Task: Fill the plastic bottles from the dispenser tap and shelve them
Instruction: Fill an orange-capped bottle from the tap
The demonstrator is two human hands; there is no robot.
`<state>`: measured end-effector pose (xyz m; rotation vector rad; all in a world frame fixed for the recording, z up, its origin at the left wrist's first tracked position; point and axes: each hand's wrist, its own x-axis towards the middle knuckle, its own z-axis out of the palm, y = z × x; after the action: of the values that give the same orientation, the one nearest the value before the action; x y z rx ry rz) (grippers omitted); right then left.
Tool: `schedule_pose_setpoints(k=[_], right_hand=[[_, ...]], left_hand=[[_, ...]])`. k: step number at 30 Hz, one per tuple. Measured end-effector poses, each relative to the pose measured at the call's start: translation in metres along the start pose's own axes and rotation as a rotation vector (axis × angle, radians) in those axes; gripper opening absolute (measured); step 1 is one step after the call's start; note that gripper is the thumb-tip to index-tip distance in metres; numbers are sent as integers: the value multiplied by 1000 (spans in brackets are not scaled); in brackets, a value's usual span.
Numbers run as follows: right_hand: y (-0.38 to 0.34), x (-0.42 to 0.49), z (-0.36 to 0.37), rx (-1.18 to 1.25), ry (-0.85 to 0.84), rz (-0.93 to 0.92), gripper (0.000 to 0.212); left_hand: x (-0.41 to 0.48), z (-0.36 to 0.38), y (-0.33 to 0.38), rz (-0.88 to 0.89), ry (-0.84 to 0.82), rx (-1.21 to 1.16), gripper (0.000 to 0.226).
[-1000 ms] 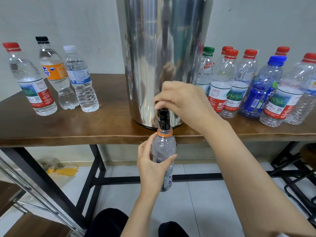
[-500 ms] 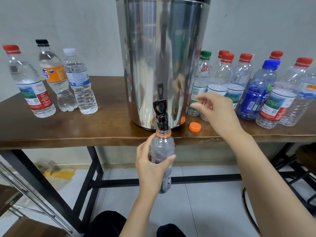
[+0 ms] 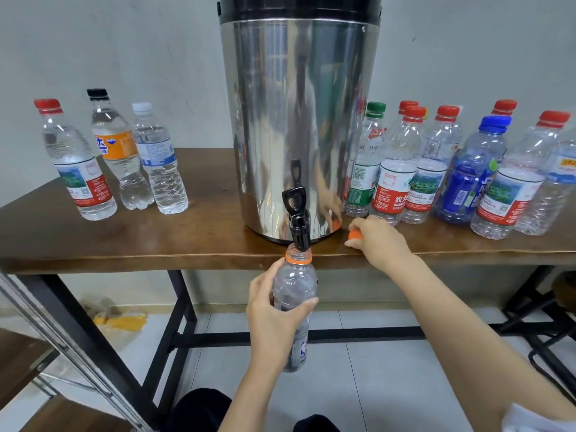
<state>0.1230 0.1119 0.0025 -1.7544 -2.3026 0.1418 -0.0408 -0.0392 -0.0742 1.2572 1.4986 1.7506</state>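
bottle sat under tap, off table near edge | L hand wrapped its body | R hand pinched cap on table, right of dispenser | tip: keep bottle upright, seat cap square, twist tight

There's the dispenser, centre frame on the table, its tap overhanging the front edge and the open bottle right beneath it. Three capped bottles line up at left. A crowd of capped bottles packs the right, with a loose cap just before them.
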Motion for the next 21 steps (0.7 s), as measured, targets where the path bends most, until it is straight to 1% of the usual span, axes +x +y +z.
schedule_pose_setpoints(k=[2, 4, 6, 7, 8, 10, 12, 15, 18, 21], right_hand=[[5, -3, -4, 104, 47, -16, 38], [5, -12, -17, 298, 185, -51, 38], [-6, -30, -41, 514, 329, -125, 39], [-14, -41, -55, 618, 364, -173, 38], [-24, -53, -70, 709, 366, -234, 36], [-46, -74, -96, 816, 301, -399, 36], [-67, -88, -111, 806, 185, -556, 38], [-95, -88, -112, 667, -3, -700, 40], [-117, -75, -101, 407, -147, -749, 39], [-129, -64, -90, 263, -195, -786, 38]], left_hand=[[-2, -3, 0, -2, -8, 8, 78], [-4, -7, -1, -2, -1, 2, 78], [-6, -11, 0, -9, 6, 2, 78], [-7, -13, 0, -7, 8, 7, 78], [-8, -16, 2, -3, 8, 10, 78], [-9, -21, 7, 11, 12, 4, 78], [-9, -28, 14, 32, 16, 1, 76], [-9, -39, 24, 65, 23, 3, 76], [-9, -51, 29, 99, 44, 11, 79], [-10, -62, 32, 117, 56, 15, 80]])
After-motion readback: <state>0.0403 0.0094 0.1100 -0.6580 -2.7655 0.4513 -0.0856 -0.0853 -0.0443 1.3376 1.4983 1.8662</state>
